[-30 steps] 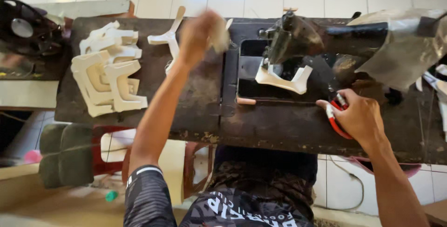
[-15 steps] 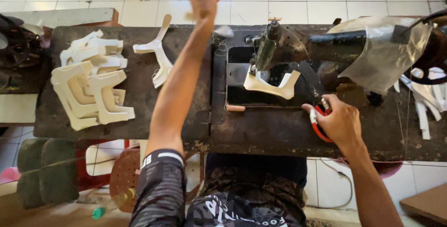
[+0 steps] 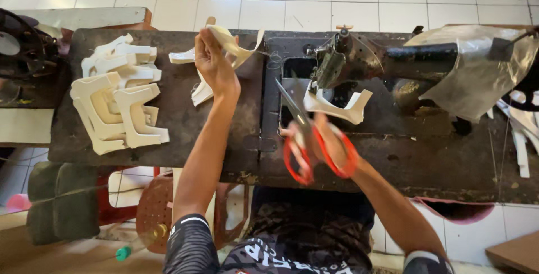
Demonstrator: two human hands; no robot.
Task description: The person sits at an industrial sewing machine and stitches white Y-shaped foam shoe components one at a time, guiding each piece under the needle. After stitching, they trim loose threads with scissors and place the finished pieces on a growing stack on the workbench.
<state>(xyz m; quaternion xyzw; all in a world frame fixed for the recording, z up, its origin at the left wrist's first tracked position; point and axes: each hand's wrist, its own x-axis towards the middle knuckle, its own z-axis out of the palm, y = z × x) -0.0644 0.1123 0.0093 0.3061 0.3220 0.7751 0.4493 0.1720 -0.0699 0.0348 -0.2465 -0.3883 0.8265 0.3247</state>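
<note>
Head view. Left hand [image 3: 212,60]: closed on a cream cut piece [image 3: 236,44], raised over the worktable's [image 3: 168,122] far edge. Right hand [image 3: 328,142]: fingers through red-handled scissors [image 3: 300,139], blades part open, near the front edge by the sewing machine [image 3: 359,60]. Risk: blades swinging close could nick the white piece [image 3: 334,105] under the needle, or a finger. Change: half a second ago the scissors lay on the table under the hand; the left arm reached farther.
</note>
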